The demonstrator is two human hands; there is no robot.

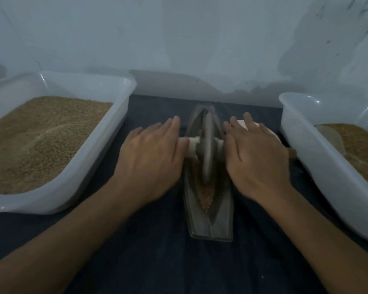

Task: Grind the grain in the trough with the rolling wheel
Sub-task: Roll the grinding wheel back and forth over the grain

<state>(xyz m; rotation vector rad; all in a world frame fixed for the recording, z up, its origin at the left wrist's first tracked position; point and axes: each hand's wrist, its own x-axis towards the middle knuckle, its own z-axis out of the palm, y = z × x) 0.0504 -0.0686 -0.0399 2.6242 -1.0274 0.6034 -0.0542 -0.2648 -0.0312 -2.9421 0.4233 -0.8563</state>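
Your left hand [149,160] and right hand [255,158] lie flat, fingers straight, palms pressing the axle [192,146] either side of the rolling wheel [207,145], which stands upright mid-trough [221,219]. Grain [205,195] sits just nearer you than the wheel, still coarse-looking, so I'd judge grinding partway at best. The tub [57,200] left of the trough and the tub [319,166] right of it both hold grain.

Head camera looks forward and down, close above the trough [209,200].
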